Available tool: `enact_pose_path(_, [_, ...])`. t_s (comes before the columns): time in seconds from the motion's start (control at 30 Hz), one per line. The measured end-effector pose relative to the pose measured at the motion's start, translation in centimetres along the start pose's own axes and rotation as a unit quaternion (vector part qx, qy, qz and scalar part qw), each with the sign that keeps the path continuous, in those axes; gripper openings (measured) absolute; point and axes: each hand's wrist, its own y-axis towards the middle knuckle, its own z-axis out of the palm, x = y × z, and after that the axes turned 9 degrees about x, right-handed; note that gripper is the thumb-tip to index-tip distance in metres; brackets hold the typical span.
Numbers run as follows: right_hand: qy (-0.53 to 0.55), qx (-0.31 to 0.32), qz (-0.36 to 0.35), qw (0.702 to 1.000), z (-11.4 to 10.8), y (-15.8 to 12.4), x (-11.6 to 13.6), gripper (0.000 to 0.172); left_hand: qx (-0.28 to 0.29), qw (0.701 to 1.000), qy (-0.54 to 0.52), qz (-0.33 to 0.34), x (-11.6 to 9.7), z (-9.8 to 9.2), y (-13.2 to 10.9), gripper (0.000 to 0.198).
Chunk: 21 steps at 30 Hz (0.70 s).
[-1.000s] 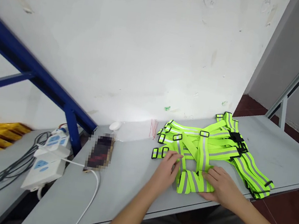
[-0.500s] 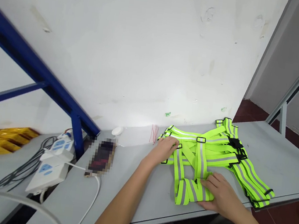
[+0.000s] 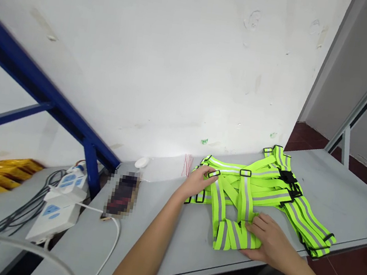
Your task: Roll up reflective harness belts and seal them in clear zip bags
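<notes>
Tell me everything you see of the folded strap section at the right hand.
The folded strap section is neon yellow-green, apparently woven webbing with grey stripes. Its flat layers overlap near the front edge of the grey table; whether it is lifted slightly is unclear. Two straps extend from it away from the person. The right hand grips its right end, fingers on top.

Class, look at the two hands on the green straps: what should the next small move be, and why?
Probably the left hand should bring the black buckle toward the folded bundle: its fingers are at that buckle, the strap below it runs out unfolded from the bundle, and the right hand holds the bundle, which should keep the folds together.
</notes>
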Motion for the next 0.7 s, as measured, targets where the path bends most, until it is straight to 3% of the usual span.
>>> enact_pose_path(0.2, [-0.008,-0.022,0.008,1.000,0.3,0.3,-0.3,0.037,-0.021,0.998,-0.060,0.006,-0.4,-0.4,1.7,0.045])
enact_pose_path(0.47, [-0.022,-0.001,0.019,1.000,0.3,0.2,-0.6,0.038,-0.054,0.998,-0.006,0.020,-1.1,2.1,3.0,0.035])
enact_pose_path(0.63, [-0.037,0.032,0.025,0.998,-0.2,-0.1,-0.2,0.043,-0.087,0.984,0.133,0.076,-3.5,3.3,-0.4,0.036])
enact_pose_path(0.7, [-0.039,0.042,0.024,0.998,-0.5,-0.1,0.0,0.045,-0.053,0.981,0.157,0.101,-4.1,3.4,-3.2,0.025])
